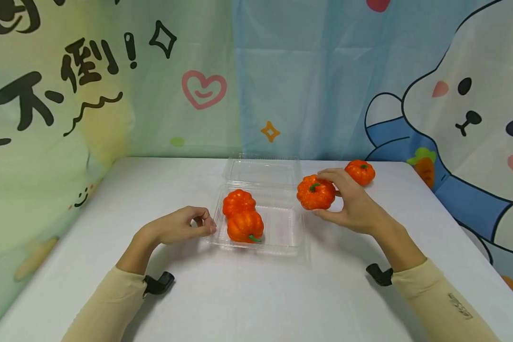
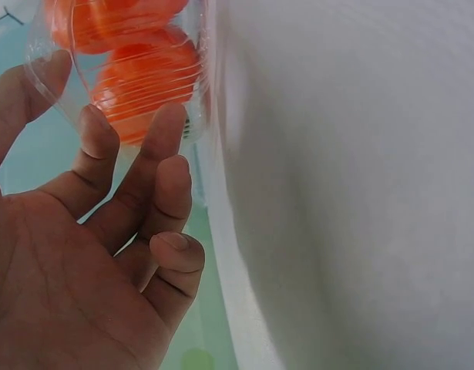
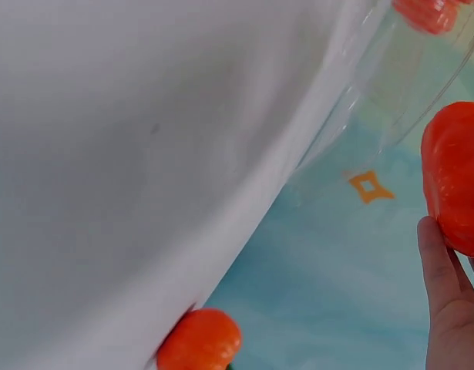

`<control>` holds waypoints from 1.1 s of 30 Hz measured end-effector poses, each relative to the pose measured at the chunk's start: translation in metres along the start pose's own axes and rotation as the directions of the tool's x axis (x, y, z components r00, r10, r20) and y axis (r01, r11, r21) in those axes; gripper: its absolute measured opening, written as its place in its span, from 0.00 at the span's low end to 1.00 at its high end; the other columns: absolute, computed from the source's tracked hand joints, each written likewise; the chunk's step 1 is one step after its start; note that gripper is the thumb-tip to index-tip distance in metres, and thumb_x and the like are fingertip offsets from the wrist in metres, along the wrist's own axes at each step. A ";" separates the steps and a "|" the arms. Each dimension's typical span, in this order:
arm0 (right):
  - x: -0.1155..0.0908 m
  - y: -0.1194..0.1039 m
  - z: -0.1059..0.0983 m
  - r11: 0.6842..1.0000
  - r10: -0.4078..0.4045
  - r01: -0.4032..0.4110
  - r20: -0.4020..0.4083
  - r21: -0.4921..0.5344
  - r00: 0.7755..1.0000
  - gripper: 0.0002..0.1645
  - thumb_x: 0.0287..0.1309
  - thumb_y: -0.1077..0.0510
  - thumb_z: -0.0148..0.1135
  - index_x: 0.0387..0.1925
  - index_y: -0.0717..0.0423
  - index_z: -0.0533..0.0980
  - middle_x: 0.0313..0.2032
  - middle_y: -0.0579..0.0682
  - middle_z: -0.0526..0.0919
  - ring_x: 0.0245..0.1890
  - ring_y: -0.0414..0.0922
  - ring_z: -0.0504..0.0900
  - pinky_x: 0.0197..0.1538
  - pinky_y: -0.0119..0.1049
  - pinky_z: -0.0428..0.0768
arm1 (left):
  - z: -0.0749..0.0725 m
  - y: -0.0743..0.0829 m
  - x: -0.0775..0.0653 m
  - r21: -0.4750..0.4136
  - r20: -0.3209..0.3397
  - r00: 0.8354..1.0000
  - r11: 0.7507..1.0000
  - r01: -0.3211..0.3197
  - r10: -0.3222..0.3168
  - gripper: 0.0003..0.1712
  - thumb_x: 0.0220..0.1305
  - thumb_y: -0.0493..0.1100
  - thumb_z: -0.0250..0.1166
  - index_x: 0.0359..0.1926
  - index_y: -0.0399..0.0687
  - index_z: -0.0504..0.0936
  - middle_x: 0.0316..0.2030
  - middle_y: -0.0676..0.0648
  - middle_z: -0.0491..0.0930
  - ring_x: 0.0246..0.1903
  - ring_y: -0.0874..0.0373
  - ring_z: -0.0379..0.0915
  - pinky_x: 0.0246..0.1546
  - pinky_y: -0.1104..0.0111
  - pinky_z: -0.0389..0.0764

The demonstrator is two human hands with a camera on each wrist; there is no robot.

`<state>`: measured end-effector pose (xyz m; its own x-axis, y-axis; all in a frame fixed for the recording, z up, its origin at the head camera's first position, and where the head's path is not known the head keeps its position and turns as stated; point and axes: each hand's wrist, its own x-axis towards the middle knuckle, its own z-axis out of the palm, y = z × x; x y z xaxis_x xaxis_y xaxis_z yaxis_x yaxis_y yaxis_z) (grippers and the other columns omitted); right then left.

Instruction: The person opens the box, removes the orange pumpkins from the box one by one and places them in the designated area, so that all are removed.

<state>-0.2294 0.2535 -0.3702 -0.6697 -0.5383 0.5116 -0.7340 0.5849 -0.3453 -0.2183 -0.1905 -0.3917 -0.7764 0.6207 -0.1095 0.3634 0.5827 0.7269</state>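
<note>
A small orange toy pumpkin [image 1: 316, 192] with a green stem is held between the thumb and fingers of my right hand [image 1: 355, 204]. That pumpkin [image 3: 456, 177] overlaps the right rim of the clear plastic container [image 1: 282, 228] in the head view. Two more pumpkins sit in the container's left half, one [image 1: 238, 203] behind the other [image 1: 245, 227]. My left hand [image 1: 181, 225] pinches the container's left rim with thumb and fingertips. The left wrist view shows its other fingers [image 2: 173, 185] loosely bent below the ribbed wall.
The container's hinged lid [image 1: 262, 172] lies folded back toward the rear edge of the white table [image 1: 265, 299]. Another orange pumpkin [image 1: 360, 172] rests at the back right, just beyond my right hand. A printed cloth [image 1: 303, 85] hangs behind the table.
</note>
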 end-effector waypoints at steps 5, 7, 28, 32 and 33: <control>-0.006 0.009 -0.003 0.996 0.088 -0.088 -0.005 0.005 0.996 0.47 0.44 0.58 0.85 0.63 0.59 0.67 0.59 0.54 0.72 0.59 0.51 0.75 0.47 0.52 0.86 | -0.001 0.000 0.000 0.004 -0.001 1.000 1.000 -0.001 0.001 0.11 0.70 0.51 0.65 0.36 0.50 0.78 0.34 0.53 0.79 0.40 0.55 0.72 0.37 0.69 0.72; -0.008 0.013 -0.004 0.992 0.123 -0.123 -0.001 0.009 0.992 0.47 0.46 0.57 0.84 0.63 0.59 0.66 0.59 0.55 0.72 0.59 0.52 0.75 0.48 0.53 0.85 | -0.001 0.000 0.000 0.009 -0.002 1.000 1.000 0.001 -0.001 0.11 0.70 0.52 0.65 0.36 0.51 0.78 0.34 0.54 0.79 0.39 0.55 0.72 0.36 0.69 0.72; -0.038 0.053 -0.030 0.876 0.472 -0.461 0.062 -0.142 0.879 0.49 0.60 0.43 0.74 0.73 0.58 0.61 0.58 0.68 0.64 0.49 0.63 0.71 0.49 0.60 0.76 | -0.001 -0.001 0.001 0.001 0.004 1.000 1.000 -0.010 0.010 0.12 0.70 0.52 0.65 0.36 0.50 0.78 0.34 0.53 0.79 0.40 0.54 0.73 0.37 0.68 0.72; -0.041 0.058 -0.031 0.872 0.480 -0.467 0.068 -0.146 0.875 0.49 0.60 0.43 0.73 0.73 0.60 0.61 0.59 0.68 0.64 0.51 0.63 0.71 0.50 0.62 0.75 | -0.001 0.000 0.000 -0.001 0.003 1.000 1.000 -0.012 0.012 0.12 0.70 0.52 0.65 0.36 0.50 0.78 0.34 0.54 0.79 0.40 0.54 0.73 0.37 0.68 0.72; -0.042 0.060 -0.032 0.873 0.478 -0.465 0.065 -0.149 0.876 0.49 0.60 0.44 0.73 0.73 0.60 0.61 0.59 0.69 0.64 0.52 0.64 0.70 0.51 0.63 0.75 | -0.001 0.000 0.000 -0.001 0.003 1.000 1.000 -0.010 0.010 0.12 0.70 0.52 0.65 0.36 0.50 0.78 0.34 0.54 0.79 0.41 0.54 0.73 0.38 0.68 0.72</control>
<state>-0.2415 0.3301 -0.3871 -0.9448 -0.2315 0.2318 -0.3121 0.8513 -0.4219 -0.2183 -0.1911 -0.3911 -0.7709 0.6283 -0.1043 0.3708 0.5759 0.7286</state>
